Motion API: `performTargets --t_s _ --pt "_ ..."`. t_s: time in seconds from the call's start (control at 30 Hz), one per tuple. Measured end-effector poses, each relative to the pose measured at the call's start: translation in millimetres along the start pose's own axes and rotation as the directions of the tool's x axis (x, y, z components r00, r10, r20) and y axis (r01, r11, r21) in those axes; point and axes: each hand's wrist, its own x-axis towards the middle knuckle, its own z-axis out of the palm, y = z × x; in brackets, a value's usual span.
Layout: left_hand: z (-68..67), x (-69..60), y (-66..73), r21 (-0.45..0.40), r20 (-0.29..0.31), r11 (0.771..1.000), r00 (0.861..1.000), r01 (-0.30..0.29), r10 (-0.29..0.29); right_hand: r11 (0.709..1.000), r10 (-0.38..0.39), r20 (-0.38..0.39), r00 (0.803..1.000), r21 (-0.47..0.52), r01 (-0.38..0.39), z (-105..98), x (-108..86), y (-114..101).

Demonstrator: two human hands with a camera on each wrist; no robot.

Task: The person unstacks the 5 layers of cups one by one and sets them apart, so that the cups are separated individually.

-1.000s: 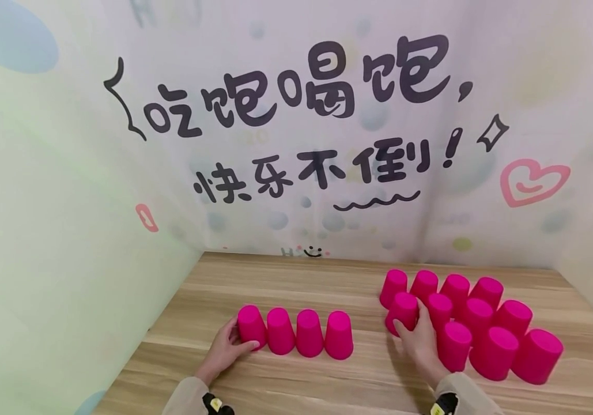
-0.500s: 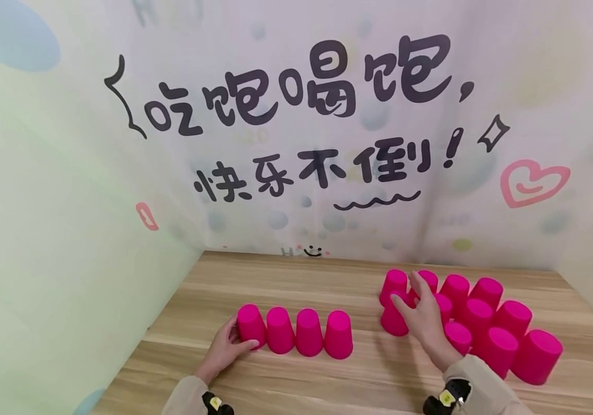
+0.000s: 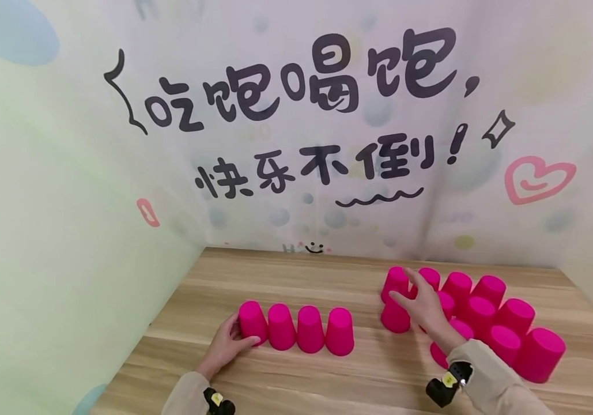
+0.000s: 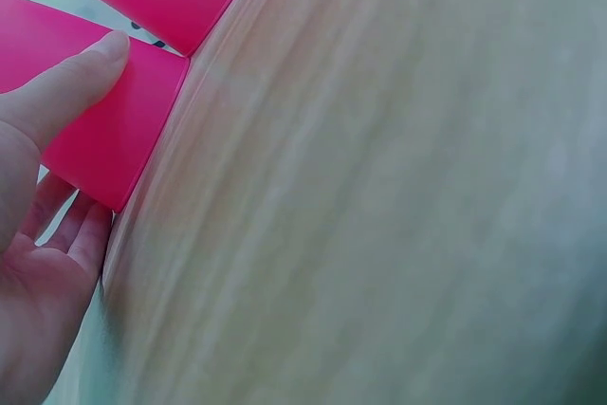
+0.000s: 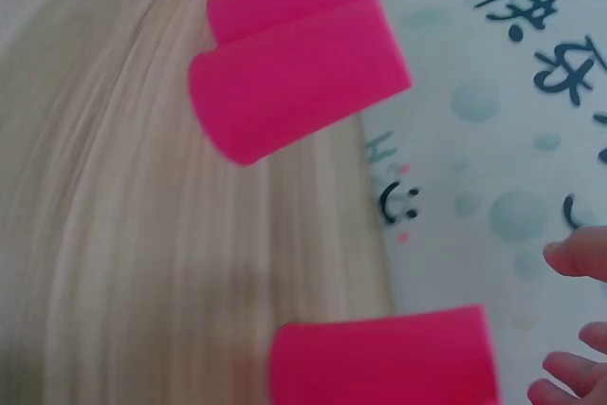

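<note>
Four-sided rows aside, all the cups are pink and stand upside down on the wooden table (image 3: 296, 383). My left hand (image 3: 223, 349) holds the leftmost cup (image 3: 252, 324) of a short row, its thumb across the near side and its fingers on the far side; the left wrist view shows that same cup (image 4: 123, 135) between them. Over at the right, my right hand (image 3: 426, 305) hovers over the left end of a cup cluster, thumb and fingers spread. Just below its thumb stands a cup (image 3: 396, 319). The right wrist view has fingertips (image 5: 579, 255) apart from a cup (image 5: 379, 362).
Several other cups of the left row (image 3: 310, 329) stand side by side. The right cluster continues with more cups (image 3: 540, 354) in several rows. A printed white cloth wall (image 3: 275, 230) closes off the table's back, and a pale wall (image 3: 68, 259) its left.
My right hand has let go of the cup at the cluster's front left, which sits slightly farther left, and has risen over it with fingers spread. My left hand stays put.
</note>
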Motion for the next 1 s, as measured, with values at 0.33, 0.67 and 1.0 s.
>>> performTargets --t_s 0.33,0.67,1.0 --pt "1.0 0.1 -1.9 0.008 -0.002 1.0 1.0 0.001 -0.001 0.999 -0.013 0.004 1.0 -0.035 0.013 7.6 -0.9 25.6" --pt "0.8 -3.8 13.0 0.007 -0.007 1.0 1.0 -0.003 0.003 0.996 -0.04 0.012 0.999 -0.078 0.041 0.8 -2.7 25.1" --pt "1.3 0.6 -0.5 0.012 -0.008 1.0 1.0 -0.027 0.027 0.993 -0.058 0.02 0.998 -0.1 0.06 -2.9 -3.5 28.8"
